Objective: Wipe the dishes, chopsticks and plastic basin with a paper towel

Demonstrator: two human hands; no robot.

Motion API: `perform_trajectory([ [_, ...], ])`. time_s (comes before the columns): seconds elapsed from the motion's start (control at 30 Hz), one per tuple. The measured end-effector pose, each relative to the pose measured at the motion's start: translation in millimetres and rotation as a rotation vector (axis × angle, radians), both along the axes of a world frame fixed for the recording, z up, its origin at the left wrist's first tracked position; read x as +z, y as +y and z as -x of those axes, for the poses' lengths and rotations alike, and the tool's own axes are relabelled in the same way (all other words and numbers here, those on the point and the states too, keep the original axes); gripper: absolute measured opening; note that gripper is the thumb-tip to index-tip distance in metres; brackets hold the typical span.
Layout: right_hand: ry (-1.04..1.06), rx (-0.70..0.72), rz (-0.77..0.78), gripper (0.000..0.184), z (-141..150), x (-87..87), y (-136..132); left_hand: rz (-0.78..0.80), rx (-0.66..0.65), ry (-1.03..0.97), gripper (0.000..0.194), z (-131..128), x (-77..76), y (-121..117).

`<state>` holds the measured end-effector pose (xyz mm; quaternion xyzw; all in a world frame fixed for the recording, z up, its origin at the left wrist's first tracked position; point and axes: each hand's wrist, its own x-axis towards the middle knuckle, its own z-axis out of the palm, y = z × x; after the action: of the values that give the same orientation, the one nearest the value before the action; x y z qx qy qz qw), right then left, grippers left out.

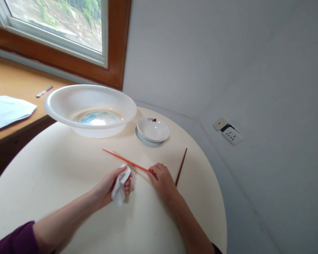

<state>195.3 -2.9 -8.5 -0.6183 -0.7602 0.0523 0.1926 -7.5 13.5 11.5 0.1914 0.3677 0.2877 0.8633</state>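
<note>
My left hand (113,183) is closed around a crumpled white tissue (119,187) near the middle of the round cream table (69,169). My right hand (163,180) grips the near end of a red chopstick (124,160), which slants up and to the left over the table. A pale wooden chopstick (136,170) lies under the red one, by my right fingers. A dark brown chopstick (181,166) rests on the table just right of my right hand.
A large white plastic basin (91,109) with a little water stands at the table's far side. Two or three small stacked white dishes (152,130) sit to its right. Papers (5,111) and a pen (44,91) lie on the wooden sill. A wall socket (228,131) is at the right.
</note>
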Motion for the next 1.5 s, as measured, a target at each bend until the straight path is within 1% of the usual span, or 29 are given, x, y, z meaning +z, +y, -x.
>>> perform_trajectory([
  [0.13,0.069,0.026,-0.012,0.008,-0.8,-4.7,1.2,0.053,0.038,0.096,0.03,0.1,4.9,1.7],
  [0.27,0.087,0.019,-0.023,0.01,-2.2,-7.1,1.2,0.102,0.083,0.042,0.025,-2.0,6.2,3.4],
  [0.47,0.119,0.001,-0.095,0.01,-6.4,-2.1,-1.3,0.124,0.107,-0.016,0.021,-0.9,5.4,1.6],
  [0.6,0.213,0.037,-0.14,0.01,-6.9,0.4,-2.8,0.129,0.119,-0.062,0.024,-0.5,4.2,3.1],
  [0.73,0.293,0.072,-0.17,0.011,-1.4,2.7,-6.2,0.117,0.168,-0.112,0.031,0.0,5.5,5.7],
  [0.83,0.332,0.095,-0.171,0.013,6.0,7.0,-10.8,0.15,0.212,-0.139,0.037,0.8,7.5,6.9],
  [0.93,0.39,0.079,-0.172,0.014,14.6,14.0,-16.7,0.192,0.271,-0.149,0.041,0.9,7.8,7.7],
  [1.0,0.434,0.05,-0.172,0.015,21.2,18.7,-21.2,0.186,0.303,-0.153,0.042,0.7,6.8,8.2],
  [1.1,0.502,-0.001,-0.117,0.017,33.4,22.8,-29.1,0.154,0.344,-0.153,0.041,0.4,4.6,8.6],
  [1.17,0.553,-0.023,-0.032,0.019,43.0,23.0,-34.4,0.132,0.365,-0.172,0.042,0.2,3.4,8.8],
  [1.27,0.628,-0.022,0.115,0.021,56.0,20.9,-39.9,0.13,0.392,-0.193,0.047,0.2,1.5,9.3],
  [1.33,0.652,-0.022,0.177,0.023,61.0,19.4,-41.0,0.137,0.399,-0.201,0.051,0.6,-0.1,9.9],
  [1.4,0.65,-0.035,0.192,0.025,62.4,18.2,-40.4,0.13,0.377,-0.233,0.055,1.7,-1.4,10.1],
  [1.5,0.61,-0.057,0.167,0.028,59.8,16.2,-37.9,0.118,0.321,-0.281,0.055,4.0,-1.1,10.0],
])
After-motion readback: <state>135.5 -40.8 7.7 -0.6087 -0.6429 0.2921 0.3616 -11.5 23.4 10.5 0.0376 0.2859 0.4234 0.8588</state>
